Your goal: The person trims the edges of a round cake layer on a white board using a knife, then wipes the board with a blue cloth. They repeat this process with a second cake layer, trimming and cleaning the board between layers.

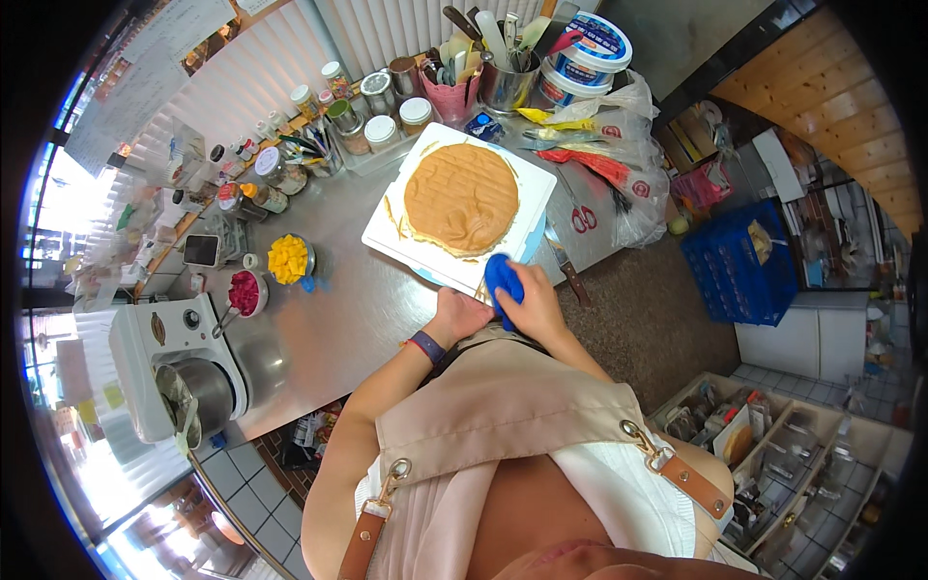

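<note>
A square white board [388,233] lies before me on the steel worktop, with pale blue showing beneath it. On the board sits a round, flat cake layer [462,194] with a light brown top, and brown smears mark the white around it. In my right hand [535,303] is a bunched blue cloth [502,279], pressed at the board's near corner. My left hand [464,315] is at the board's near edge beside the cloth; its fingertips are partly hidden, so its grip is unclear.
Right of the board lie a knife [573,279] and red-handled scissors [582,217]. Mango cubes fill a bowl [288,259] to the left, near a bowl of dark pink pieces [245,293] and a stand mixer [174,370]. Jars [380,132] and a utensil pot [511,85] line the back.
</note>
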A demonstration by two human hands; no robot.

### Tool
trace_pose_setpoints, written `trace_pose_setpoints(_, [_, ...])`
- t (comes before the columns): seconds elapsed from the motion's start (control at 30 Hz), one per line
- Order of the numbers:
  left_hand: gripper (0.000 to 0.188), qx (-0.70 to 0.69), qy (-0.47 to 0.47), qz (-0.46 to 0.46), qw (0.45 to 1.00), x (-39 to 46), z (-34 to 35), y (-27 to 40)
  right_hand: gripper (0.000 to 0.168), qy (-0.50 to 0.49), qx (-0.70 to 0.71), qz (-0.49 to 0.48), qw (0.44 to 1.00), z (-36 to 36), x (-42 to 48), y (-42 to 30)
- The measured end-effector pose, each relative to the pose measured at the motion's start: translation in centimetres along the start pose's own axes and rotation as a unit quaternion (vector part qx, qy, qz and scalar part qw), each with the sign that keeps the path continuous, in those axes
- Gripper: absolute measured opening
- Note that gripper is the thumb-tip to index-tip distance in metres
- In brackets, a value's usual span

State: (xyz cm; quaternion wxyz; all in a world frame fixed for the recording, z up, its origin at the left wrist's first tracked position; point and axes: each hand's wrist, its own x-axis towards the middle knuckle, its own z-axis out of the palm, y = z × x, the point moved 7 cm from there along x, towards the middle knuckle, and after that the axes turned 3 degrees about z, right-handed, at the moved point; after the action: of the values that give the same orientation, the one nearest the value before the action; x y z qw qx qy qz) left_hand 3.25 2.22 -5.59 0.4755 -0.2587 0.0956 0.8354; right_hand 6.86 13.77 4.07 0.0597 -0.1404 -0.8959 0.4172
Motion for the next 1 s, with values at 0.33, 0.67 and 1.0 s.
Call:
trace_pose_setpoints(0.33, [0.050, -0.034, 0.068, -0.039, 0.996, -0.8, -1.6, 0.6, 0.046, 0.043, -0.140, 0.034, 0.989, -2.9, 4.9, 0.9])
trace_pose_setpoints(0.67, [0.050, -0.027, 0.056, 0.007, 0.998, -1.1, -3.3, 3.3, 0.045, -0.026, -0.106, 0.000, 0.994, -2.1, 2.1, -1.0])
trace_pose_setpoints(1.0, [0.040, -0.078, -0.020, 0.050, 0.996, -0.2, -8.3, 4.8, 0.045, -0.122, -0.027, -0.041, 0.991, -0.1, 0.7, -3.0])
